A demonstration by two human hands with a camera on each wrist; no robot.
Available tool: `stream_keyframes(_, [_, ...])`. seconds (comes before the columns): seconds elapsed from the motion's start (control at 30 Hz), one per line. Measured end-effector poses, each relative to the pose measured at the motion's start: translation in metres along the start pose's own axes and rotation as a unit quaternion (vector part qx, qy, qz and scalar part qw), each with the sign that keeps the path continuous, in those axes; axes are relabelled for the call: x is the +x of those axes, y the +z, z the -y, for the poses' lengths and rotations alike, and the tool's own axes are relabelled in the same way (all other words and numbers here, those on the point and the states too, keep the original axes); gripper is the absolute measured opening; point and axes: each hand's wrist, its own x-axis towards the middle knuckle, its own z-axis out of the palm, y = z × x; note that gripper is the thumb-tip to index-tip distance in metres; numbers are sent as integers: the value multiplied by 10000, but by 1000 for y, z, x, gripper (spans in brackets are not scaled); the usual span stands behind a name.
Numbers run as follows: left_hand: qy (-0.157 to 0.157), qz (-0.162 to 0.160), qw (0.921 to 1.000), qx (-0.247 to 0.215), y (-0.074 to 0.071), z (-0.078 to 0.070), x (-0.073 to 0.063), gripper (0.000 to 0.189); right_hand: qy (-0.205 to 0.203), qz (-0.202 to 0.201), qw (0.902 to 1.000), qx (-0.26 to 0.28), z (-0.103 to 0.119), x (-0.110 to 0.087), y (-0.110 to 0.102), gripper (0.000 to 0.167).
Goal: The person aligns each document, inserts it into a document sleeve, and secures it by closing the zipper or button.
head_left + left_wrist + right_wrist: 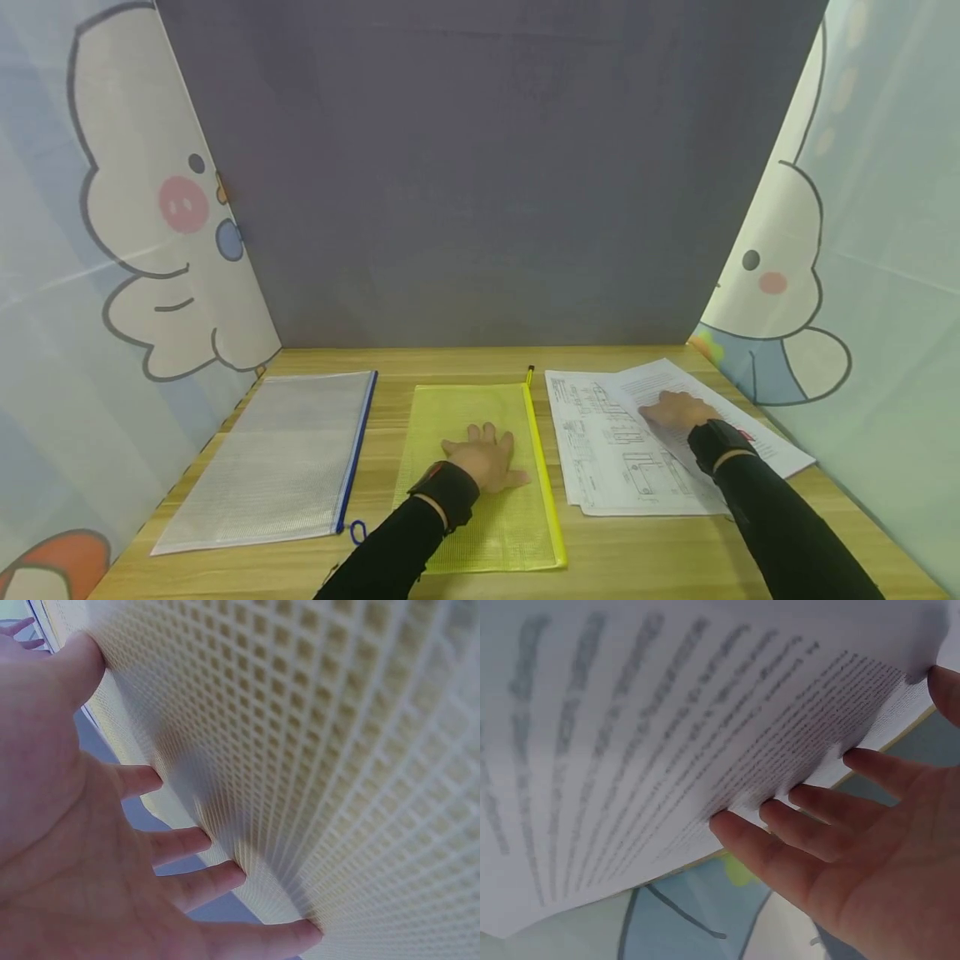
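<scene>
My left hand lies spread on a yellow mesh zipper pouch in the middle of the table. Up close in the left wrist view, the fingertips of the left hand touch the pouch's grid surface. Over on the right, my right hand touches a sheet of printed text, which lies askew over sheets with line drawings. The right wrist view shows the extended fingers of the right hand with their tips on the printed sheet.
A clear mesh zipper pouch with a blue edge lies at the left of the wooden table. Its blue pull loop is beside my left sleeve. A dark panel closes the back, and cartoon-printed curtains flank both sides.
</scene>
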Motion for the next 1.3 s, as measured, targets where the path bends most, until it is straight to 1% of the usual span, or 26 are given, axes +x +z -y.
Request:
stream_keyframes(0.07, [-2,-14,10000,-16,0,0,0,81,-80,-62,9999,-76,6,0,1,84])
stream_keyframes(0.33, [-1,-21,10000,-12,1,0,0,82,-96,-153,9992,-346,36,-5,7,78])
stream_keyframes(0.5, [-31,-24,10000,14,1,0,0,82,-373,-275,9977,-502,48,-8,8,67])
stream_keyframes(0.6, [-35,-45,10000,31,1,0,1,82,-455,-396,9973,-421,50,-10,5,60])
stream_keyframes(0.67, [-35,-44,10000,36,2,-1,1,82,-400,-442,9980,-228,48,-11,0,55])
stream_keyframes(0.7, [-37,-40,10000,35,2,-1,1,82,-345,-452,9983,-90,45,-10,-2,52])
stream_keyframes(0.77, [-37,-34,10000,35,2,-2,1,82,-263,-454,9985,155,35,-8,-6,42])
stream_keyframes(0.87, [-32,-10,10000,41,3,-2,1,82,-220,-561,9974,384,13,0,-7,29])
stream_keyframes(0.93, [-27,-16,10000,53,3,-2,1,82,-121,-600,9967,531,-4,7,-7,25])
stream_keyframes(0.97, [-26,-15,10000,50,3,-2,1,82,-51,-613,9964,590,-12,11,-6,27])
stream_keyframes(1.03, [-27,-23,10000,51,2,-2,1,82,164,-593,9959,662,-30,20,-3,32])
stream_keyframes(1.1, [-29,-29,10000,36,1,-1,0,82,354,-532,9951,757,-47,30,1,48])
stream_keyframes(1.17, [-28,-22,10000,32,0,-1,0,82,439,-534,9948,754,-61,39,5,63])
stream_keyframes(1.23, [-18,-15,10000,36,-1,-1,0,81,487,-488,9940,853,-67,42,6,80])
stream_keyframes(1.27, [-9,-7,10000,40,-1,-1,0,81,477,-502,9941,833,-70,43,7,86])
stream_keyframes(1.3, [1,0,10000,44,-1,-1,0,81,476,-463,9941,852,-69,39,5,89])
